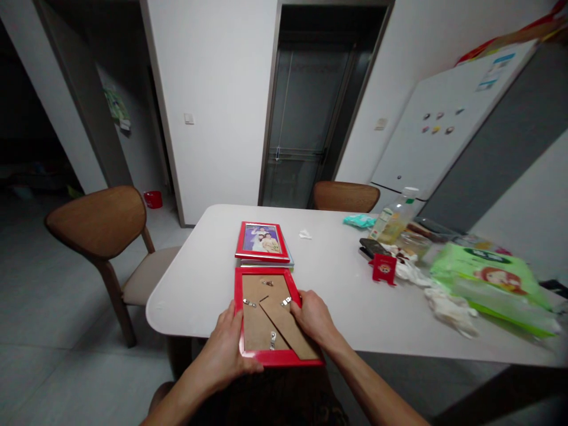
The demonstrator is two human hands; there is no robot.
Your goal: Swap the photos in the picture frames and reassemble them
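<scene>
A red picture frame [254, 343] lies back side up at the table's front edge, its brown backing board, metal clips and stand flap showing. My left hand [226, 349] grips its left side near the lower corner. On the right side, my right hand [313, 316] holds the frame, thumb by the right clip. Just beyond it, a second red frame [261, 257] rests face up with a photo of people in it, on top of another frame with a pale edge [291, 260]. The undersides of both hands' grips are hidden.
On the white table [204, 284] a scrap of paper [305, 234] lies behind. To the right are a bottle [394, 219], a small red stand [384, 269], crumpled tissues [450, 307] and a green wipes pack [492, 278]. Wooden chairs [100, 222] stand left and behind.
</scene>
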